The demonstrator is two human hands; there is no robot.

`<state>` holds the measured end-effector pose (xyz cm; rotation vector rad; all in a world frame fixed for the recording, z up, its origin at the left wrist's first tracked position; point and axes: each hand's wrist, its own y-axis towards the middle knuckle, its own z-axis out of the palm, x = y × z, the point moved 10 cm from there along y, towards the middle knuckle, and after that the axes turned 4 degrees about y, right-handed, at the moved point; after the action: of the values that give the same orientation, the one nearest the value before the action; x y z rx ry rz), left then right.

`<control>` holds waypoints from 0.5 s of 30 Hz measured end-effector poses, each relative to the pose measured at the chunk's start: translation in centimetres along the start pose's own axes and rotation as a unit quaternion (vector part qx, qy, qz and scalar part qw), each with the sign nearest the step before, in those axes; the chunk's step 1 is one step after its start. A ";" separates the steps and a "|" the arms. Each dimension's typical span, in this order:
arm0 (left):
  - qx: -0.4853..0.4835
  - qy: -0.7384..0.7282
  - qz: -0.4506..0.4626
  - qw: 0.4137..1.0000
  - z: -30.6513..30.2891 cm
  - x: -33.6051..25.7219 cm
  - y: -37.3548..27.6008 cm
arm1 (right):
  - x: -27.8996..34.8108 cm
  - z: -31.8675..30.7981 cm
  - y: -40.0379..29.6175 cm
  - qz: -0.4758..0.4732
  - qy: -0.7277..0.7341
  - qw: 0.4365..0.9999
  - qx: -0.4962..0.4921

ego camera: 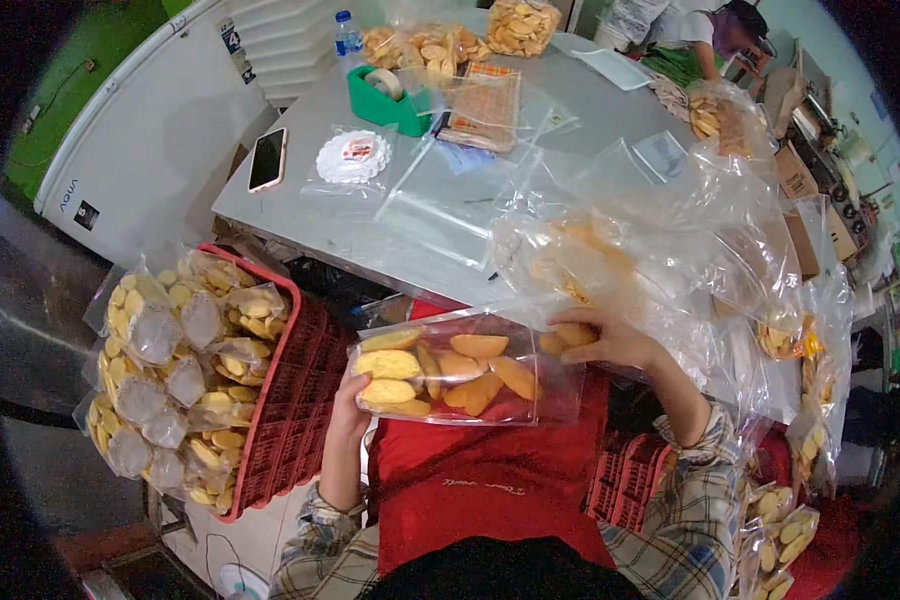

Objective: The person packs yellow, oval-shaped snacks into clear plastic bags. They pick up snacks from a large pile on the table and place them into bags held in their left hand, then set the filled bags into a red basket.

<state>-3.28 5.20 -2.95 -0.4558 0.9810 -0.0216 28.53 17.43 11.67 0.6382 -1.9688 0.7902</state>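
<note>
A clear plastic bag (450, 375), partly filled with yellow-orange oval chips or biscuits, lies sideways before my red apron. My left hand (354, 401) grips its bottom end at the left. At the bag's mouth on the right, my right hand (607, 341) holds a few of the same pieces (570, 337) between its fingers. Behind that hand a large clear plastic bag (645, 232) spreads over the table's right side, with some orange pieces seen dimly through it. Flat empty clear bags (442, 225) lie on the grey table (307, 217).
Left stands a red plastic crate (292, 375) heaped with filled bags (142, 322). On the table are a phone (268, 160), white paper doilies (352, 156), a green tape dispenser (386, 105) and a water bottle (346, 36). A co-worker (709, 37) bends at the far right.
</note>
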 end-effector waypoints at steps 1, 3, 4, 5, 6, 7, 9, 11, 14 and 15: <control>-0.006 -0.023 -0.010 1.000 -0.2 0.3 0.1 | 0.1 0.4 0.2 0.000 0.043 0.999 0.014; -0.012 -0.068 -0.035 0.997 -0.4 1.2 0.2 | 0.0 0.9 0.3 0.002 0.130 0.991 0.034; -0.014 -0.075 -0.031 0.997 -0.3 1.1 0.1 | -0.8 0.0 0.2 0.015 0.178 0.984 0.028; -0.015 -0.083 -0.026 0.996 -0.2 1.0 0.1 | -2.0 -1.9 0.2 0.029 0.225 0.974 0.021; -0.021 -0.088 -0.019 0.996 -0.3 0.8 -0.1 | -2.9 -3.7 0.5 0.039 0.274 0.961 0.018; -0.015 -0.084 -0.012 0.996 -0.2 0.7 -0.1 | -2.0 -6.8 0.3 0.048 0.135 0.989 -0.029; -0.002 -0.073 0.004 0.997 0.0 0.3 -0.4 | -0.5 -12.7 0.4 0.035 0.011 0.989 -0.141; -0.008 -0.101 0.001 0.995 0.4 0.3 -0.4 | -2.2 -17.8 1.0 0.027 -0.036 0.977 -0.209; 0.016 -0.115 -0.018 0.993 2.5 0.9 -0.4 | -11.6 -20.6 1.7 0.167 -0.271 0.933 -0.170; 0.025 -0.117 -0.018 0.993 3.2 0.9 -0.5 | -13.9 -19.9 1.7 0.268 -0.370 0.882 -0.117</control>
<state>-0.15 5.68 -1.94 -0.4193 0.7408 -0.0244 44.74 34.93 6.89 0.2441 -2.9724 0.6500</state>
